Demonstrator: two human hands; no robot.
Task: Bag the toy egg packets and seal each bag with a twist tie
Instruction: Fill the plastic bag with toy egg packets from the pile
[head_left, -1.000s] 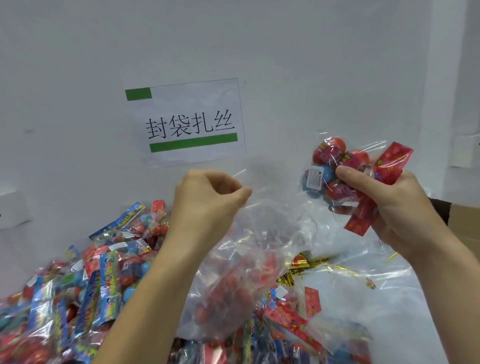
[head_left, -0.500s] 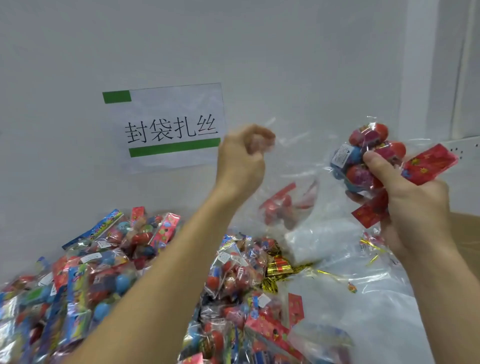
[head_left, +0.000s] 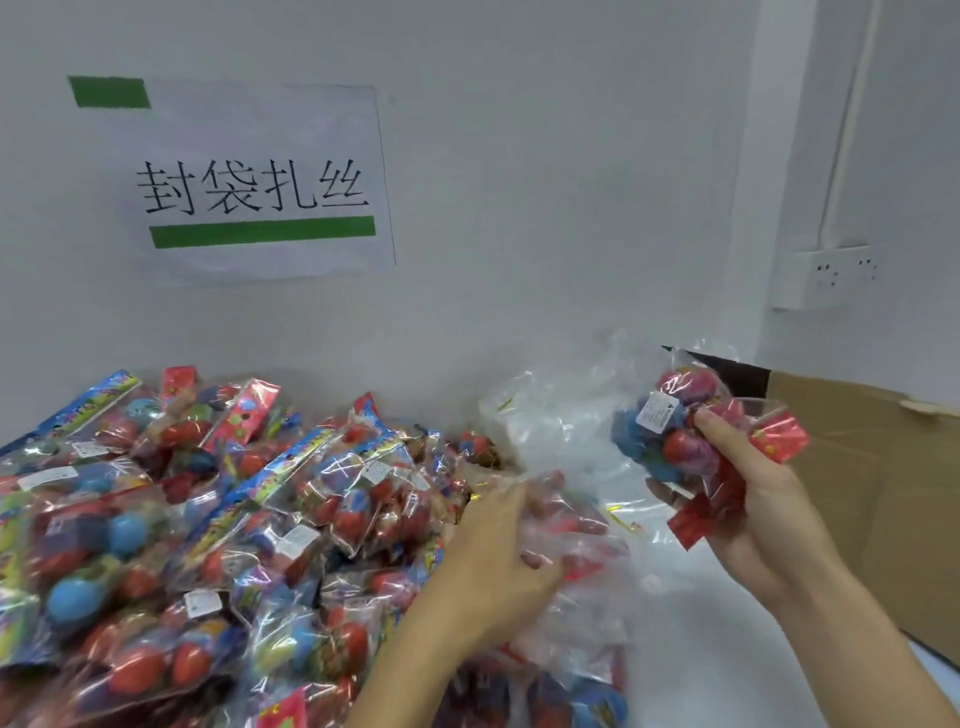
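- Two hands work beside the pile of packets: the left hand, at the pile's right edge, reaches into a clear bag, probably to place a packet; its grip I cannot tell.
- Right of the pile, the right hand holds one egg packet ready.
- Behind the pile, a sign hangs on the wall.

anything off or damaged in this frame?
Nothing looks damaged or spilled. The packets lie in a loose heap along the wall, as unsorted stock would. The right hand holds one packet up; the left hand reaches into clear bags. The wall sign hangs slightly tilted, though the wide lens may cause that.
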